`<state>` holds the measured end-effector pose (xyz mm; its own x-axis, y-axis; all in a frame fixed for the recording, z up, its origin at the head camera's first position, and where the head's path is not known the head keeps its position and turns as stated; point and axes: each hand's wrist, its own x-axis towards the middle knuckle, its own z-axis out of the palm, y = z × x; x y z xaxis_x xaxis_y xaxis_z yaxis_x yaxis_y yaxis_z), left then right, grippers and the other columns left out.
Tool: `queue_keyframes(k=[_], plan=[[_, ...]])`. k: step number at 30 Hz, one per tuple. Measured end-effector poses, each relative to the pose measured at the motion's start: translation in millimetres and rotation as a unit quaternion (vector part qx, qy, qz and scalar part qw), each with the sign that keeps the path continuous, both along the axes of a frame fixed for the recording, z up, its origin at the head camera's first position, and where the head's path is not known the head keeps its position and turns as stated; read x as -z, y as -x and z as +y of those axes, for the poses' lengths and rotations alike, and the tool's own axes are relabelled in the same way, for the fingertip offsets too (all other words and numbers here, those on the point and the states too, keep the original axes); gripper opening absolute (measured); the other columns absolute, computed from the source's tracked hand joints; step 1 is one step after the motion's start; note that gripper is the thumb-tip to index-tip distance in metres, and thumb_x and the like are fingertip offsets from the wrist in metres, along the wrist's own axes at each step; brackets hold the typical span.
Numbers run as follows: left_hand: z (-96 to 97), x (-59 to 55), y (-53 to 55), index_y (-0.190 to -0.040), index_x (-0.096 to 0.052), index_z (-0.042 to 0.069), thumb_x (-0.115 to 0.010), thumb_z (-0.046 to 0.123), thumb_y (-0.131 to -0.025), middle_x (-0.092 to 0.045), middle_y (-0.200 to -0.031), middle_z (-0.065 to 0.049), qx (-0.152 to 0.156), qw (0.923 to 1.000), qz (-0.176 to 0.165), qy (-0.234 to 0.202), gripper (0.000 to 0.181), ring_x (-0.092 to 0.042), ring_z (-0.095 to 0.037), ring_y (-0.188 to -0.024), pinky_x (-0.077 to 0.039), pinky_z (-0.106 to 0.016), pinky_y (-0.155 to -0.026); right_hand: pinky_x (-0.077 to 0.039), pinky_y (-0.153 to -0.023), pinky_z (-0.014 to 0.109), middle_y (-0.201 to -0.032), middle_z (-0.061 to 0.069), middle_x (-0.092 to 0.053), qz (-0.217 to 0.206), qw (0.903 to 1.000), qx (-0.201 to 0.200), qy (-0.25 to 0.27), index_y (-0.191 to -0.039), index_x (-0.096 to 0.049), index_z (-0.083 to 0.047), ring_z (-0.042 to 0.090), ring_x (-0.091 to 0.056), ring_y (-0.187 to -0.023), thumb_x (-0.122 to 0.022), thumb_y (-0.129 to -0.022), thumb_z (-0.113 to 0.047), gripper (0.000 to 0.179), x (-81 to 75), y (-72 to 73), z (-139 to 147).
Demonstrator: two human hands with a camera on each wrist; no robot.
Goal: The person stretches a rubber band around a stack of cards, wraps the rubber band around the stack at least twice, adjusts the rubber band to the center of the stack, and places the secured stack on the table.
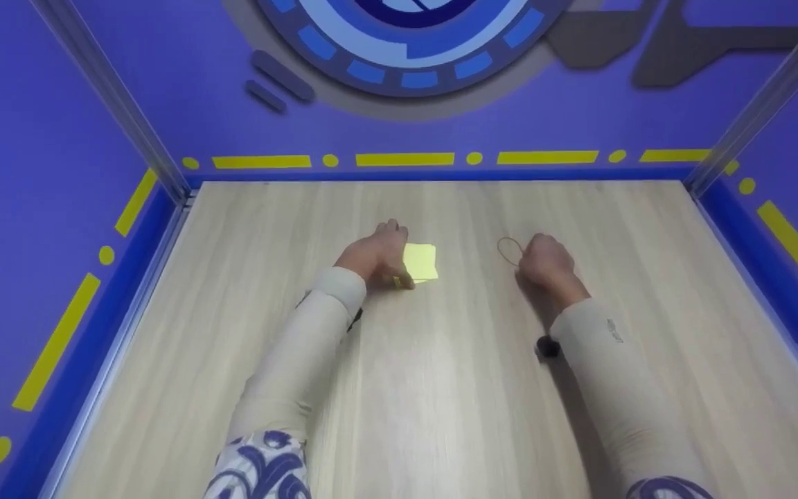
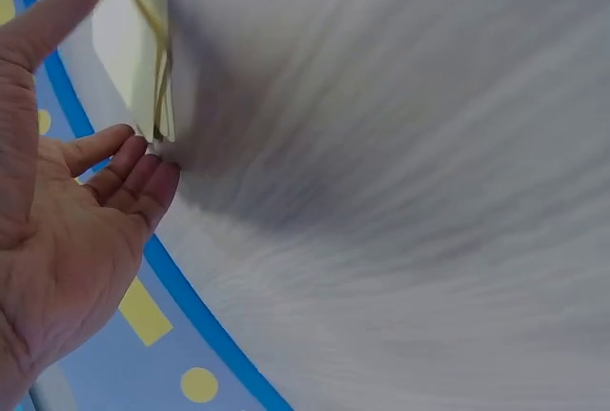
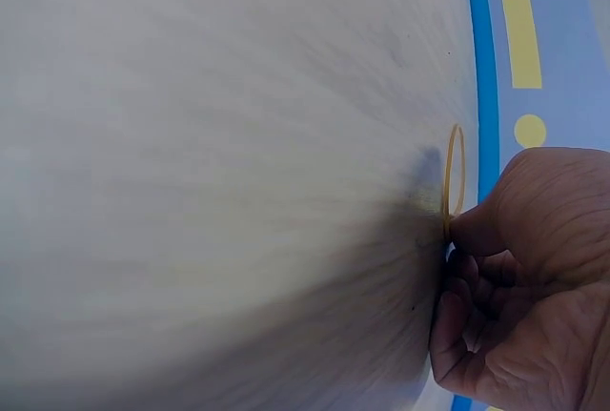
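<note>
My right hand [image 1: 548, 260] pinches the rubber band [image 3: 446, 187], looped toward ten o'clock, while the yellow paper stack [image 1: 421, 262] lies at its nine o'clock, held in my nearer left hand [image 1: 377, 253].

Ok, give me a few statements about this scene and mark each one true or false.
1. The right hand pinches a thin, tan, rubber-like loop. True.
2. The left hand is at a square, pale yellow paper stack. True.
3. The loop encircles the stack. False: in the head view, the loop is apart from the stack, to its right.
4. The tabletop is black glass. False: it is a pale, flat wood-grain tabletop.
5. Both forearms are bare. False: cream fabric sleeves cover both.
</note>
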<state>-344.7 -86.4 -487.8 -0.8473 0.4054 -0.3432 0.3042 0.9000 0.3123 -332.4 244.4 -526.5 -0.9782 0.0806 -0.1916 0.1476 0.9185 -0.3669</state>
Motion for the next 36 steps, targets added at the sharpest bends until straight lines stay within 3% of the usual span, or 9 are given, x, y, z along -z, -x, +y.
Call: queue_keyframes(k=[6,11,17,24,30,36], plan=[[2.6,-1.3,-4.4,-0.134,-0.044,0.010,-0.081,0.032,-0.071,-0.049,-0.120,-0.008,-0.023,0.9997,-0.001,-0.003,0.077,-0.045,-0.024,-0.110,-0.048,-0.044,-0.097,-0.040,-0.047,0.031,-0.063,0.001,-0.053,-0.005,0.9999,-0.002,0.013,-0.074,-0.053,-0.011,0.021,-0.052,-0.058,-0.053,-0.082,-0.006,0.010,1.3,-1.9,2.8],[3.6,-5.6,-4.1,-0.135,-0.045,0.009,-0.083,0.035,-0.071,-0.049,-0.126,-0.010,-0.044,0.9987,-0.028,0.004,0.079,-0.046,-0.025,-0.111,-0.049,-0.046,-0.098,-0.037,-0.043,0.031,-0.056,-0.003,-0.045,-0.009,0.9998,-0.007,0.013,-0.065,-0.047,-0.014,0.019,-0.047,-0.052,-0.051,-0.082,-0.006,0.019,1.2,-0.7,4.2],[7.1,-10.3,-1.8,-0.136,-0.045,0.009,-0.085,0.036,-0.072,-0.044,-0.134,-0.014,-0.047,0.9979,-0.040,0.021,0.080,-0.047,-0.027,-0.115,-0.048,-0.049,-0.099,-0.036,-0.045,0.031,-0.055,-0.004,-0.043,-0.002,0.9999,-0.011,0.011,-0.064,-0.046,-0.015,0.019,-0.045,-0.052,-0.052,-0.082,-0.007,0.020,1.3,0.9,3.4],[9.1,-8.9,-3.5,-0.141,-0.039,0.006,-0.084,0.037,-0.074,-0.044,-0.135,-0.016,-0.044,0.9975,-0.051,0.021,0.086,-0.045,-0.027,-0.119,-0.046,-0.049,-0.105,-0.037,-0.050,0.034,-0.062,-0.001,-0.047,0.009,0.9999,-0.011,0.001,-0.069,-0.049,-0.014,0.022,-0.048,-0.060,-0.053,-0.085,-0.010,0.017,0.6,-1.7,2.6],[8.2,-6.2,-3.6,-0.140,-0.037,0.005,-0.084,0.035,-0.073,-0.049,-0.132,-0.015,-0.041,0.9983,-0.040,0.009,0.087,-0.047,-0.028,-0.119,-0.045,-0.049,-0.105,-0.040,-0.051,0.033,-0.068,0.003,-0.054,0.010,0.9999,-0.005,0.002,-0.076,-0.054,-0.010,0.024,-0.053,-0.063,-0.053,-0.085,-0.008,0.009,3.5,-1.2,1.6],[4.5,-0.4,-3.8,-0.145,-0.030,0.008,-0.083,0.028,-0.074,-0.044,-0.135,-0.015,-0.052,0.9967,-0.040,-0.047,0.090,-0.048,-0.027,-0.117,-0.045,-0.047,-0.105,-0.043,-0.054,0.034,-0.079,0.009,-0.059,0.017,0.9997,-0.014,0.005,-0.090,-0.058,-0.006,0.026,-0.055,-0.068,-0.052,-0.089,-0.011,0.008,4.0,-3.5,2.8]])
